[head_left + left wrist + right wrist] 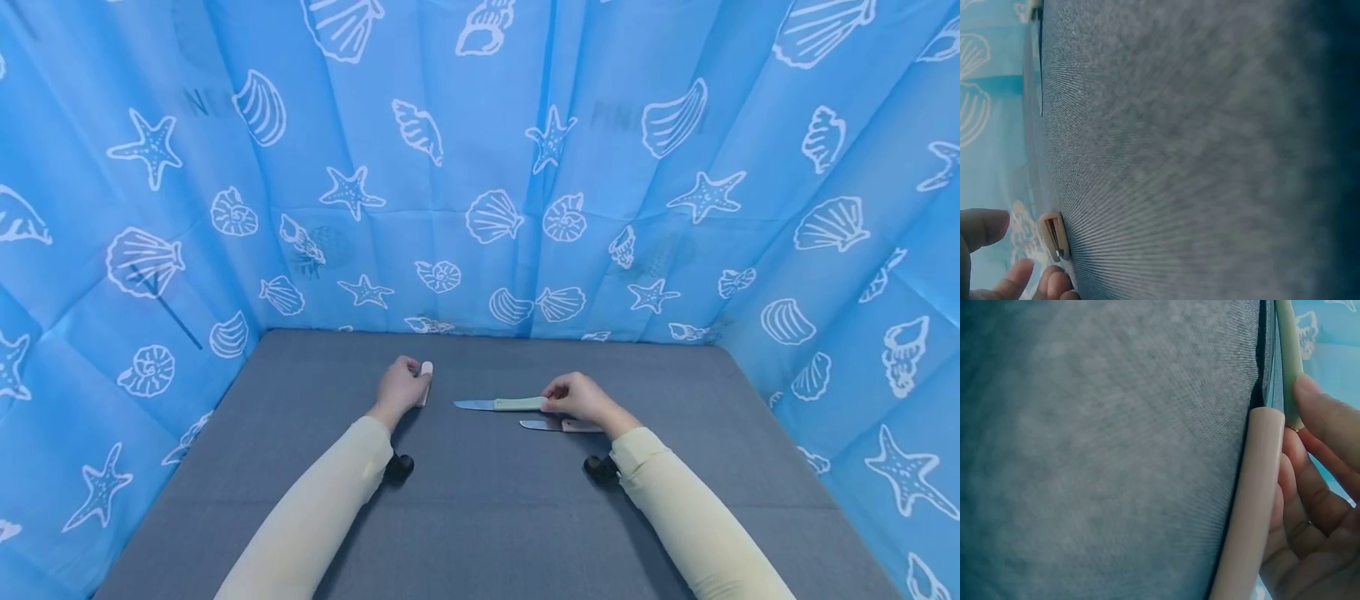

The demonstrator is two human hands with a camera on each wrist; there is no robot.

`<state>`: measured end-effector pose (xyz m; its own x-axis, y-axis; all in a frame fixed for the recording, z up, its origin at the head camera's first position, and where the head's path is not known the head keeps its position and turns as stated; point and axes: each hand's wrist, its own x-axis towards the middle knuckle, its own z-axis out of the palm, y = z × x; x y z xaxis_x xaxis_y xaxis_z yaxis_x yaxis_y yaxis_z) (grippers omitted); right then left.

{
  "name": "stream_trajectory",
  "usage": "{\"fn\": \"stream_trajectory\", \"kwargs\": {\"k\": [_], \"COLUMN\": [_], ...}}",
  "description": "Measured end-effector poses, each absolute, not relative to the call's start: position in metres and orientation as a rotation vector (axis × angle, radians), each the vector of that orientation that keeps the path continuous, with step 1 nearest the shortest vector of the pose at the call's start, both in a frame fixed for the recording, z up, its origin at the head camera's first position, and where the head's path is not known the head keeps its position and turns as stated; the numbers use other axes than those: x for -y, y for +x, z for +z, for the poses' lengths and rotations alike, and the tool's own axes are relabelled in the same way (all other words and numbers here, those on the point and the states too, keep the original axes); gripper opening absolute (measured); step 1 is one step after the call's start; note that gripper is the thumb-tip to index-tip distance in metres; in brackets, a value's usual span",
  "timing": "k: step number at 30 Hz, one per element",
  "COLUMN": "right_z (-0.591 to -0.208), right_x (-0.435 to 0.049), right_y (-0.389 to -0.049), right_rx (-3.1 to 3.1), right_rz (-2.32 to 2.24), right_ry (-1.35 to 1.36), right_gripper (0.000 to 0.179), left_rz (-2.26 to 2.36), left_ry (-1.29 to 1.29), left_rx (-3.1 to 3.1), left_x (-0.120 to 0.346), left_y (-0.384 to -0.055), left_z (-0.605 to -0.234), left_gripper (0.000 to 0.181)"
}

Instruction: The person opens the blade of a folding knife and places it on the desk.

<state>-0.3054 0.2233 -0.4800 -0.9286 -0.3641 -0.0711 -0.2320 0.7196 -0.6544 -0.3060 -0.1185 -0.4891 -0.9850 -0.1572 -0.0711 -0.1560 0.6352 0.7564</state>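
My right hand pinches the handle end of a knife with a pale green handle; its blade points left. Thumb and fingertips meet at that end in the right wrist view. Nearer to me lies a second knife with a pinkish handle, blade also to the left, partly beneath the right hand. My left hand is beside a small pinkish folded knife standing lengthwise away from me. In the left wrist view, the slotted end of the folded knife shows, with the thumb apart from it and fingertips close by.
A grey cloth covers the table. Blue curtains with white shell and starfish prints hang behind it and along both sides. A black wrist camera sits under the left sleeve, another under the right.
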Motion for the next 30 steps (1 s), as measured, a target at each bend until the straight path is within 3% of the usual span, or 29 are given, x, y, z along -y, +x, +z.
{"fn": "stream_trajectory", "kwargs": {"k": [5,30], "right_z": [-0.481,-0.469], "right_x": [-0.224,-0.220], "right_y": [-0.306,-0.299], "right_rx": [-2.715,-2.745], "right_rz": [-0.993,-0.895], "right_ry": [-0.453,-0.466], "right_gripper": [0.015,0.016], "left_rz": [-1.239,-1.261], "left_ry": [0.264,0.505], "left_rx": [2.919,2.950], "left_x": [0.116,0.109], "left_y": [-0.309,-0.315], "left_z": [-0.484,-0.481], "left_gripper": [0.043,0.039]}}
